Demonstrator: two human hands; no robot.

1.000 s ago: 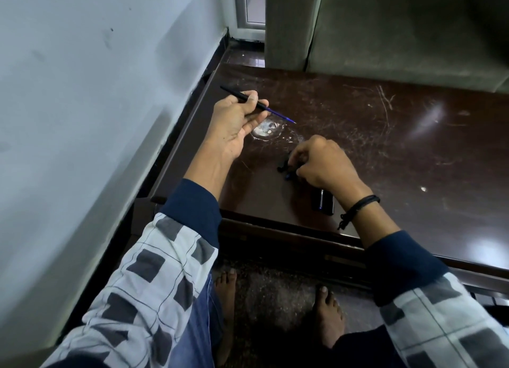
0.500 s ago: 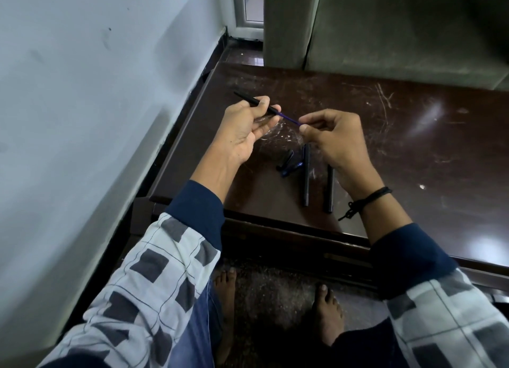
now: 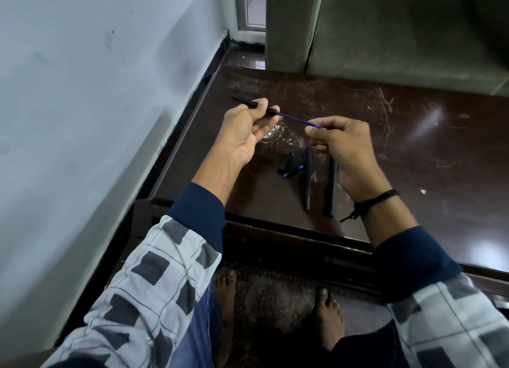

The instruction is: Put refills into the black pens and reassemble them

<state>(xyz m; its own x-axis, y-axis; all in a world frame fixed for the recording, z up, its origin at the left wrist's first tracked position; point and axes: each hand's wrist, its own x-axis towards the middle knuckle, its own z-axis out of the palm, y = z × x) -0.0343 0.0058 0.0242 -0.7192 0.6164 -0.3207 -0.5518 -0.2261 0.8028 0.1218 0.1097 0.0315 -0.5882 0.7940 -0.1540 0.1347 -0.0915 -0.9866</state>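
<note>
head view: left hand (image 3: 245, 130) clamps a black pen barrel (image 3: 254, 106) above the dark wooden table (image 3: 413, 161); right hand (image 3: 341, 147) pinches the blue refill (image 3: 296, 119), part-way in. next, i'd judge, push it straight home. two barrels (image 3: 307, 180) and small parts (image 3: 289, 165) lie on the table below; grey sofa (image 3: 399, 31) beyond it.

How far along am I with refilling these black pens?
No pen looks finished. In hand: your left hand holds a black barrel and your right hand pinches the blue refill, which sticks well out of it. Left: two black pens on the table, plus small black and blue pieces to refit.
</note>
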